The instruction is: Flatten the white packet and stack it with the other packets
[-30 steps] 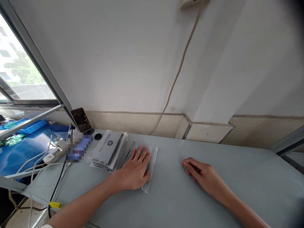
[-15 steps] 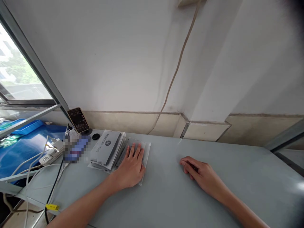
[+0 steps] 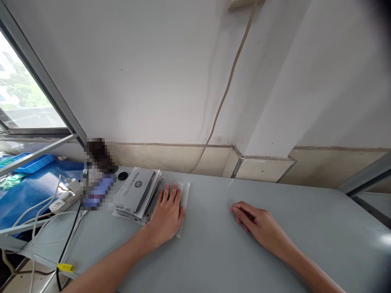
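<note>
Left hand (image 3: 167,213) is lying flat, fingers apart, pressing a clear bag (image 3: 185,188) down beside the stack (image 3: 137,190) near the counter's (image 3: 214,252) back edge, so it is not sliding. Right hand (image 3: 255,223) is resting nearby, fingers curled together.

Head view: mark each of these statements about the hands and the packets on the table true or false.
1. The left hand lies flat on a clear packet. True.
2. The right hand rests on the stack of packets. False: it rests on the bare table, well apart from the stack.
3. The clear packet lies on the right of the stack. True.
4. The left hand grips a white cable. False: the white cables lie at the table's left edge, and no hand touches them.
</note>
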The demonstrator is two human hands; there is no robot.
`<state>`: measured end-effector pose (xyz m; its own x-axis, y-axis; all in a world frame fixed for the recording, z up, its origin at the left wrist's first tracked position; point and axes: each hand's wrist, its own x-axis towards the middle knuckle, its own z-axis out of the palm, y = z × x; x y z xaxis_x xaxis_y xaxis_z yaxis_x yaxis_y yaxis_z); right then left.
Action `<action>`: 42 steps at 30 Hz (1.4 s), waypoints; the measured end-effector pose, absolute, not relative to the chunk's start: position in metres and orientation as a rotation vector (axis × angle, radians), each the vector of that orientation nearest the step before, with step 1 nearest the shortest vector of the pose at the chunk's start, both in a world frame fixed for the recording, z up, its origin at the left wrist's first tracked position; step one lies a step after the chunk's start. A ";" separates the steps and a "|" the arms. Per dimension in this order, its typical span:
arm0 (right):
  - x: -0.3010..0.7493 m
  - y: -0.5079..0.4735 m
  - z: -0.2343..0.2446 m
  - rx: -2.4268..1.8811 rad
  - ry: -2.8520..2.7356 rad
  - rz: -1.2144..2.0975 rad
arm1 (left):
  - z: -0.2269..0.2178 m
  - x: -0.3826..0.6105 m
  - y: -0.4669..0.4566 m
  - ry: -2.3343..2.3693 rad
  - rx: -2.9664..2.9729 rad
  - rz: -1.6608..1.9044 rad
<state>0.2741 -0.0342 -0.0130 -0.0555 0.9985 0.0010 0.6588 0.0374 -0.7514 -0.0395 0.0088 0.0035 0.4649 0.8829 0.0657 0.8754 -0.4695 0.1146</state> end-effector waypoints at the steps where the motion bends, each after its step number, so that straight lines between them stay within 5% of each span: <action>1: 0.274 -0.034 -0.013 -1.678 -1.773 0.802 | 0.003 -0.039 0.008 1.589 2.635 0.174; 11: 0.272 -0.035 -0.008 -1.667 -1.793 0.799 | 0.006 -0.038 0.010 1.631 2.716 0.317; 24: 0.273 -0.039 -0.009 -1.671 -1.773 0.848 | 0.056 -0.061 0.023 1.405 2.668 0.969; 42: 0.272 -0.037 -0.010 -1.670 -1.791 0.791 | 0.004 -0.037 0.000 1.505 2.680 0.449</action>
<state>0.2720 -0.0374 -0.0097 -0.0671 0.9977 0.0066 0.6671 0.0498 -0.7433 -0.0365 -0.0001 0.0043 0.4887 0.8409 0.2324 0.8308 -0.5299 0.1701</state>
